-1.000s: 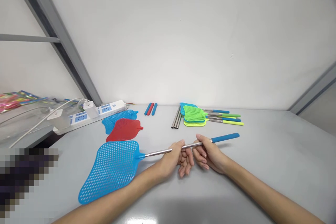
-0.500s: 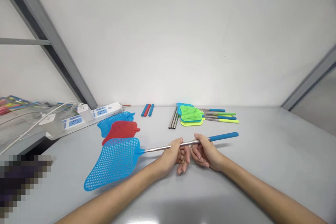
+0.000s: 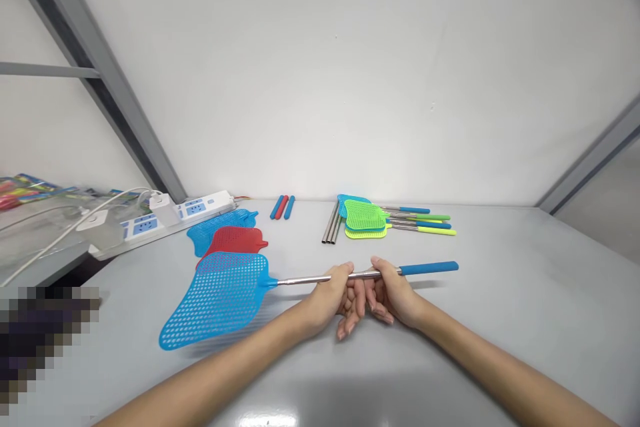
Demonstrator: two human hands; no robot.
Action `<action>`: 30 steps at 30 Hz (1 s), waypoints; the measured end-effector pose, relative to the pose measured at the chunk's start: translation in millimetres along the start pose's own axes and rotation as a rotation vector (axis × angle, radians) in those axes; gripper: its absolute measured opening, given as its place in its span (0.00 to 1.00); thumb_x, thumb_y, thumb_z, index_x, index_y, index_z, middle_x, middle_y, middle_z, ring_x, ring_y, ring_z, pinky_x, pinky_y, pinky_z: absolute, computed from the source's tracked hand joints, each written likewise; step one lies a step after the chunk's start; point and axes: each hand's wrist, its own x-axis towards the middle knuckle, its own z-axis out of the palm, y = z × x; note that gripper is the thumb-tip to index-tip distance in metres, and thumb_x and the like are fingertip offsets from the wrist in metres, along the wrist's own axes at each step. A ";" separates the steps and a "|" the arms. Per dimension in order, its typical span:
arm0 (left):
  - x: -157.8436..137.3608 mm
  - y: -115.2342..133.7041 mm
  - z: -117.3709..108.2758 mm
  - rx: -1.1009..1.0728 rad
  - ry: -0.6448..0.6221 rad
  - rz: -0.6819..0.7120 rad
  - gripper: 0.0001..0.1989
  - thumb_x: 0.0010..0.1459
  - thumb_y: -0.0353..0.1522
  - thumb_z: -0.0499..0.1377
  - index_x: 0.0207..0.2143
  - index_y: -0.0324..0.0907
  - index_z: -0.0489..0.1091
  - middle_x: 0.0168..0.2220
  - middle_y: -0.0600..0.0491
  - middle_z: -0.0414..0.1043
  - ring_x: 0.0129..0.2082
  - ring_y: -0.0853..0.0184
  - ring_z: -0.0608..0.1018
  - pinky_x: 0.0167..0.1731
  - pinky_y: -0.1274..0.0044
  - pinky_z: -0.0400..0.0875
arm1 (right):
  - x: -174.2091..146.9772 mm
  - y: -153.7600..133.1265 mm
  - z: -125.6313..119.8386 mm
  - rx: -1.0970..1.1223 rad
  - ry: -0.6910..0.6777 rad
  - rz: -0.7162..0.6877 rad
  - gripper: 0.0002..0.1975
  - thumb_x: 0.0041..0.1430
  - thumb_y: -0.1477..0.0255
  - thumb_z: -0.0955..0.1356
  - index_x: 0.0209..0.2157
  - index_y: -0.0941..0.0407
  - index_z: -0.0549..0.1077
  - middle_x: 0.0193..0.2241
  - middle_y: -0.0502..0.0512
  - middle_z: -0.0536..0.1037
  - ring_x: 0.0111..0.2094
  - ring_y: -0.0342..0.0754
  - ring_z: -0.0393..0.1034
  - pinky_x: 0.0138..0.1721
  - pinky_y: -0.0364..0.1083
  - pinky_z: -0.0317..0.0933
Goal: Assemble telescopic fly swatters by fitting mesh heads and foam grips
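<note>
Both hands hold a blue fly swatter [image 3: 220,297] above the table, its mesh head to the left and its blue grip to the right. My left hand [image 3: 337,300] pinches the metal rod between thumb and fingers near the middle. Close beside it, my right hand [image 3: 393,293] is closed on the rod just short of the blue grip. The lower fingers of both hands curl loosely under the rod. Behind the held head lie a red swatter head [image 3: 235,240] and another blue swatter head [image 3: 213,233], without rods.
Several fly swatters [image 3: 367,215] with blue, green and yellow grips lie stacked at the back. Beside them are metal tubes [image 3: 330,230]; further left, three loose grips [image 3: 282,207], two blue and one red. A power strip [image 3: 145,227] with plugs and cables borders the left side.
The swatter has turned slightly: its head has risen a little and its blue grip has dropped. My hands have moved a bit closer together along the rod.
</note>
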 end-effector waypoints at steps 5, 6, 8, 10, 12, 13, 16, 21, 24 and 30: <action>0.4 -4.2 -0.4 -0.001 -0.030 -0.019 0.30 0.56 0.39 0.35 0.11 0.36 0.63 0.05 0.53 0.59 0.03 0.74 0.58 0.05 0.84 0.52 | -2.9 -1.9 4.3 -0.088 0.025 -0.019 0.32 0.54 0.57 0.50 0.06 0.60 0.62 0.03 0.50 0.59 0.03 0.37 0.48 0.05 0.37 0.39; 0.2 -4.9 -0.7 -0.003 -0.036 -0.022 0.30 0.56 0.39 0.34 0.11 0.37 0.63 0.05 0.53 0.59 0.03 0.75 0.58 0.05 0.84 0.52 | -4.0 -3.2 5.7 -0.118 0.030 -0.025 0.32 0.55 0.57 0.50 0.06 0.60 0.62 0.03 0.50 0.59 0.03 0.36 0.48 0.06 0.38 0.39; -0.8 -5.7 -1.0 -0.003 -0.040 -0.026 0.31 0.56 0.39 0.34 0.10 0.37 0.63 0.05 0.53 0.58 0.03 0.75 0.57 0.05 0.83 0.51 | -6.3 -5.7 8.2 -0.190 0.036 -0.038 0.32 0.55 0.57 0.50 0.06 0.59 0.60 0.03 0.49 0.57 0.04 0.36 0.47 0.06 0.38 0.40; -2.4 -5.2 -0.5 0.011 -0.036 -0.029 0.31 0.56 0.39 0.34 0.09 0.37 0.63 0.05 0.53 0.58 0.03 0.75 0.58 0.05 0.83 0.52 | -8.2 -7.3 10.2 -0.254 0.034 -0.047 0.33 0.56 0.57 0.49 0.06 0.59 0.59 0.03 0.48 0.56 0.04 0.36 0.47 0.07 0.38 0.41; -3.9 -4.2 0.3 0.024 -0.029 -0.032 0.31 0.56 0.39 0.34 0.10 0.36 0.63 0.05 0.53 0.58 0.03 0.74 0.58 0.06 0.83 0.52 | -9.2 -7.7 11.0 -0.286 0.029 -0.049 0.33 0.56 0.56 0.49 0.05 0.58 0.59 0.03 0.48 0.56 0.05 0.36 0.47 0.07 0.38 0.41; -4.3 -3.7 0.7 0.028 -0.024 -0.034 0.31 0.56 0.39 0.35 0.10 0.36 0.63 0.05 0.53 0.58 0.04 0.74 0.58 0.06 0.83 0.52 | -9.3 -7.6 11.1 -0.292 0.029 -0.050 0.33 0.56 0.56 0.49 0.06 0.58 0.59 0.03 0.48 0.56 0.05 0.36 0.48 0.08 0.38 0.41; -4.3 -3.0 0.2 0.019 -0.028 -0.040 0.31 0.56 0.39 0.35 0.10 0.36 0.64 0.05 0.53 0.58 0.04 0.74 0.58 0.06 0.83 0.52 | -8.1 -7.6 10.2 -0.289 0.029 -0.049 0.33 0.56 0.56 0.48 0.06 0.58 0.59 0.03 0.48 0.57 0.05 0.36 0.49 0.08 0.38 0.43; -1.3 -4.9 -3.2 -0.087 -0.037 -0.016 0.31 0.56 0.39 0.35 0.09 0.37 0.63 0.05 0.53 0.58 0.05 0.74 0.60 0.08 0.82 0.53 | -1.8 -8.9 9.6 -0.248 0.020 -0.055 0.33 0.56 0.57 0.50 0.06 0.59 0.60 0.03 0.49 0.59 0.05 0.37 0.52 0.09 0.39 0.46; -0.3 -5.8 -2.6 -0.151 -0.007 0.003 0.30 0.56 0.39 0.35 0.09 0.36 0.63 0.05 0.52 0.59 0.05 0.73 0.61 0.08 0.82 0.54 | 2.9 -7.6 10.0 -0.149 0.028 -0.030 0.32 0.55 0.57 0.52 0.06 0.59 0.61 0.04 0.50 0.60 0.05 0.38 0.54 0.09 0.38 0.46; -0.5 -4.7 0.5 -0.194 0.026 0.045 0.29 0.56 0.41 0.37 0.12 0.36 0.63 0.08 0.51 0.62 0.08 0.72 0.64 0.09 0.82 0.57 | 7.3 -4.7 9.0 -0.054 0.045 -0.045 0.29 0.54 0.58 0.54 0.08 0.59 0.61 0.04 0.51 0.63 0.05 0.39 0.54 0.08 0.38 0.45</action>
